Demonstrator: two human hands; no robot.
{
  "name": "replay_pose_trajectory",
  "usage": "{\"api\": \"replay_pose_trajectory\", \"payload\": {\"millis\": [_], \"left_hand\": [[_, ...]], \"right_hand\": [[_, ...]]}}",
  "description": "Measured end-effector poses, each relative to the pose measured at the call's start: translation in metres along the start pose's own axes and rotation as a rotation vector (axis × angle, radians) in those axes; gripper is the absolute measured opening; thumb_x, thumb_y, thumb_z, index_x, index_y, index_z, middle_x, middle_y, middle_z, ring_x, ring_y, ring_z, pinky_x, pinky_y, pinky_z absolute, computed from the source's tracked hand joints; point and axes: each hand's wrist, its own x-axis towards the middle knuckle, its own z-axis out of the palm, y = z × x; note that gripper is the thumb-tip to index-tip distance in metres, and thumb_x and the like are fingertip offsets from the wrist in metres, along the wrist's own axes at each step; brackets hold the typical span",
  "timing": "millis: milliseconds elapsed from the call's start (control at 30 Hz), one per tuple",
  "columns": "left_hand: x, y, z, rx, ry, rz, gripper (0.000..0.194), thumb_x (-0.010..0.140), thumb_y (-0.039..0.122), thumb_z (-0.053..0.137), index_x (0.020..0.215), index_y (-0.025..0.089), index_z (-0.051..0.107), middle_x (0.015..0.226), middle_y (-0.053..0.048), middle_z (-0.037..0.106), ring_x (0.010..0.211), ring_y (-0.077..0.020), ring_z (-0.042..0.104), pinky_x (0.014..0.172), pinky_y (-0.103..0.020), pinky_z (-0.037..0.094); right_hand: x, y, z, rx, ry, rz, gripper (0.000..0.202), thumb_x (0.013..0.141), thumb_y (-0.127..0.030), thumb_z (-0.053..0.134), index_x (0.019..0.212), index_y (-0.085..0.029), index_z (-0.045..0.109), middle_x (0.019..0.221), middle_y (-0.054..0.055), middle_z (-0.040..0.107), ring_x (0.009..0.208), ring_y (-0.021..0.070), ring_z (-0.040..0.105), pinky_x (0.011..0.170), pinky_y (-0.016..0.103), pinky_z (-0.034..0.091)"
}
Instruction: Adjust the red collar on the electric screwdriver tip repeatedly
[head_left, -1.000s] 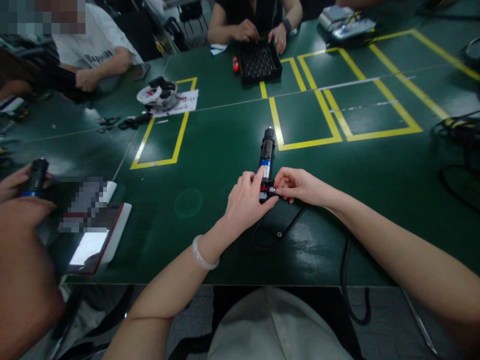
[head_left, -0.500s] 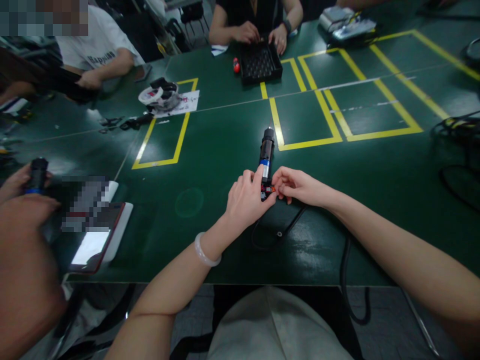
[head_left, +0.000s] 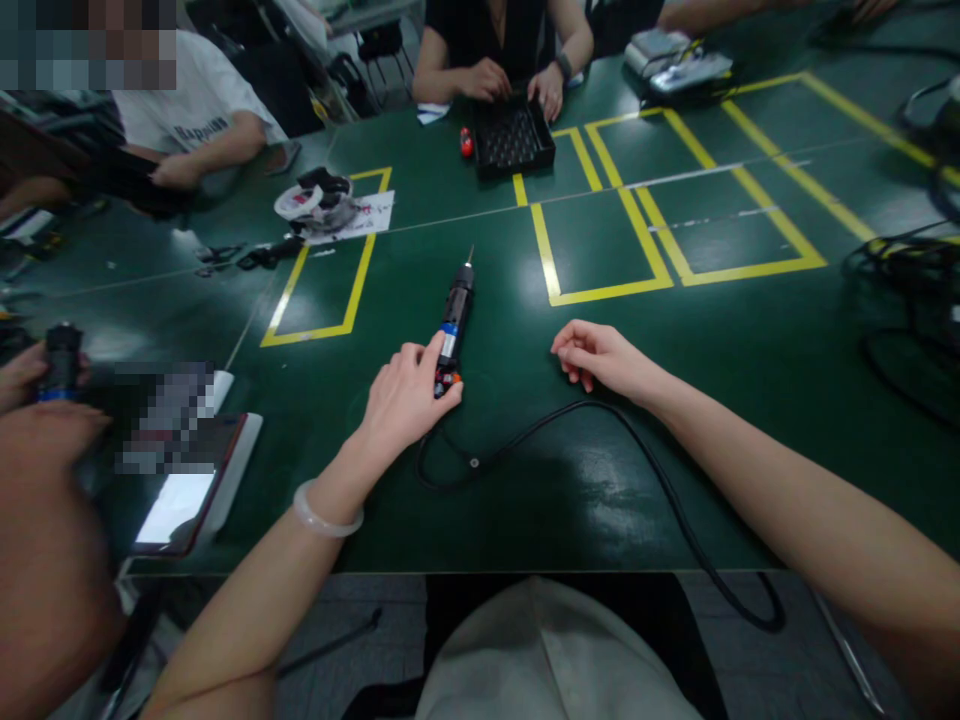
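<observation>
Broadly, bench (head_left: 525, 520): dark green, marked with yellow tape outlines (head_left: 611, 298).
Cable (head_left: 652, 455): black, looping near the screwdriver's rear and hanging over the near edge.
Tray (head_left: 514, 150): black, by the far edge, a person's hands (head_left: 517, 85) at it.
Left hand (head_left: 405, 390): fingers closed around the screwdriver's rear.
Right hand (head_left: 596, 355): well apart from it, fingers curled narrow, nothing visible between them.
Screwdriver (head_left: 455, 310): black with a blue band, between near and far edges, tip towards the far edge.
</observation>
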Motion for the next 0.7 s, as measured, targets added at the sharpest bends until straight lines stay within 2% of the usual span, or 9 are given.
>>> {"api": "replay_pose_trajectory", "payload": {"millis": [233,400,567,700], "left_hand": [[0.007,-0.093,0.01,0.051,-0.095,-0.244,0.077,0.094,0.059,0.041,0.158,0.021,0.025,0.126,-0.019,0.051,0.107,-0.0358,0.058,0.085,-0.043,0.048],[0.015,-0.149,0.017,0.005,-0.137,-0.386,0.069,0.097,0.056,0.042,0.154,0.019,0.027,0.131,-0.018,0.047,0.113,-0.0335,0.051,0.09,-0.044,0.045],[0.028,-0.187,0.021,-0.005,-0.159,-0.52,0.068,0.097,0.054,0.044,0.153,0.018,0.027,0.135,-0.018,0.042,0.114,-0.0326,0.05,0.093,-0.043,0.042],[0.037,-0.197,0.022,0.014,-0.17,-0.552,0.073,0.096,0.053,0.045,0.154,0.014,0.026,0.138,-0.02,0.041,0.115,-0.0345,0.05,0.094,-0.045,0.04]], "right_hand": [[-0.001,-0.003,0.001,-0.001,-0.03,0.022,0.004,0.088,-0.012,0.057,0.088,-0.016,0.059,0.067,0.0,0.058,0.054,0.0098,0.054,0.037,0.017,0.041],[-0.002,-0.001,0.001,-0.016,-0.04,0.024,0.002,0.088,-0.015,0.06,0.089,-0.015,0.06,0.069,0.001,0.06,0.055,0.0095,0.054,0.039,0.017,0.042],[-0.002,0.001,0.001,-0.011,-0.047,0.017,0.003,0.088,-0.018,0.062,0.089,-0.016,0.061,0.07,0.001,0.061,0.056,0.0099,0.055,0.041,0.018,0.042],[-0.002,0.0,0.001,-0.013,-0.053,0.026,0.002,0.088,-0.017,0.061,0.089,-0.016,0.062,0.07,0.002,0.062,0.056,0.01,0.055,0.041,0.018,0.043]]}}
